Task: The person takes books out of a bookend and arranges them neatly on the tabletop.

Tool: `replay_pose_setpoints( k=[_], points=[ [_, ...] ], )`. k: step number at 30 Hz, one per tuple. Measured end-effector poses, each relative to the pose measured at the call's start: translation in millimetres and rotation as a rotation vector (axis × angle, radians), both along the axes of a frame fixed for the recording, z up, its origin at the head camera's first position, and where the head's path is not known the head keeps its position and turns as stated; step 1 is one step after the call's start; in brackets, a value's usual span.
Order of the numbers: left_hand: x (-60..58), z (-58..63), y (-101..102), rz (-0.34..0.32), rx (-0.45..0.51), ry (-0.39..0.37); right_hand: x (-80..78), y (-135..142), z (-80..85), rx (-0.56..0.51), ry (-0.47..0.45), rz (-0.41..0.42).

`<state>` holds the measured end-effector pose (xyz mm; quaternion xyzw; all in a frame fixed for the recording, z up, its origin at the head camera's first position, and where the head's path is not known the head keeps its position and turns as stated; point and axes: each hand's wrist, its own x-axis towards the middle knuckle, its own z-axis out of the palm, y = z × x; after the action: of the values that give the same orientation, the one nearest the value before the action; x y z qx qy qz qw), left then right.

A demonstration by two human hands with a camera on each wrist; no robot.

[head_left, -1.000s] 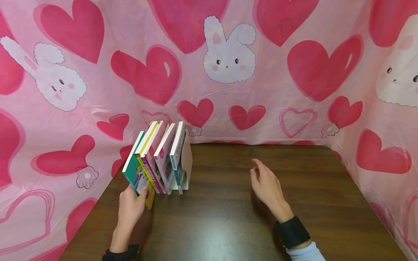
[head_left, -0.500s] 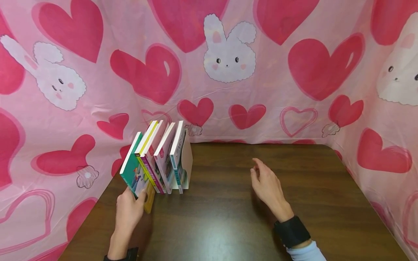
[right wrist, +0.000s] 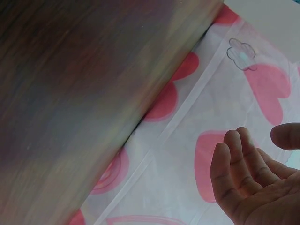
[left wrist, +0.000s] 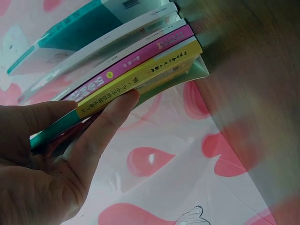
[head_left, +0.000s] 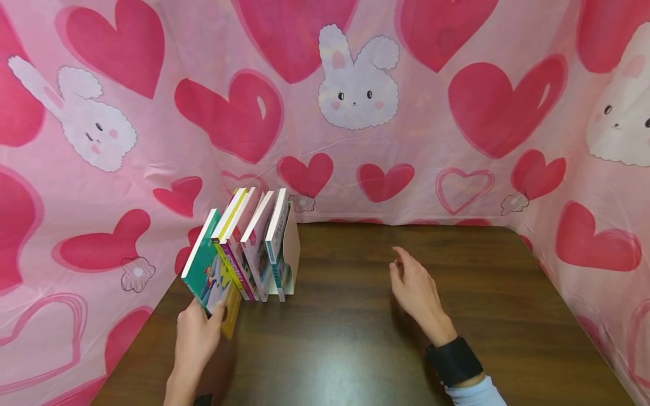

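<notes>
Green book [head_left: 205,270]: was on the left of the yellow book [head_left: 229,268] and stuck out closer to the person. It was tilted. I could not tell if its bottom touched the table [head_left: 355,338].

Left hand [head_left: 194,334]: pinched the near part of the green book, with the thumb on the front cover and fingers on the other side. The gap was only as wide as the book.

Right hand [head_left: 418,293]: was over the table, well apart from the green book. It had hold of nothing. Its fingers were softly bent, with space between them and the thumb.

Pink book [head_left: 236,270]: stood just right of the yellow book.

Pale book [head_left: 257,217]: stood next to the pink book.

White and blue book [head_left: 276,225]: stood next, with a little gap.

Bookend [head_left: 291,248]: was white and stood at the right end.

Black band [head_left: 453,361]: was around the right wrist, above a pale sleeve [head_left: 477,392].

Cloth [head_left: 386,146]: was pink with hearts and bunny faces.
</notes>
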<state>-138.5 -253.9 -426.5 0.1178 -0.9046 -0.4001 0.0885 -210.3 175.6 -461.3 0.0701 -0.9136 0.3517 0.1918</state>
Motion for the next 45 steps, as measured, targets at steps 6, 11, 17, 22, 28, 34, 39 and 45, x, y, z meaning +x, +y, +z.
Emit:
replay_pose_setpoints(
  k=[6, 11, 17, 22, 28, 34, 39, 45],
  points=[
    [6.9, 0.5, 2, 0.011, -0.028, 0.034, 0.3, -1, 0.9, -0.001, -0.006, 0.004],
    [13.0, 0.7, 2, 0.017, -0.042, 0.037, 0.5, -1, 0.9, -0.003, -0.017, 0.002],
    [20.2, 1.6, 1, 0.025, -0.053, 0.022, 0.6, -1, 1.2, -0.003, -0.010, 0.005],
    [24.5, 2.0, 3, 0.037, -0.058, 0.014, 0.7, -1, 1.3, -0.003, -0.006, 0.003],
    [29.4, 2.2, 3, 0.055, -0.059, 0.012, 0.6, -1, 0.8, -0.001, -0.004, 0.000],
    [33.1, 2.2, 3, 0.061, -0.060, -0.015, 0.5, 0, 0.0, 0.000, -0.002, -0.002],
    [36.3, 1.0, 4, 0.064, -0.057, 0.003, 0.2, -1, -0.1, 0.002, 0.000, -0.001],
    [42.2, -2.4, 7, 0.089, -0.069, 0.028, 0.2, -1, -0.5, 0.001, -0.006, 0.003]
  ],
)
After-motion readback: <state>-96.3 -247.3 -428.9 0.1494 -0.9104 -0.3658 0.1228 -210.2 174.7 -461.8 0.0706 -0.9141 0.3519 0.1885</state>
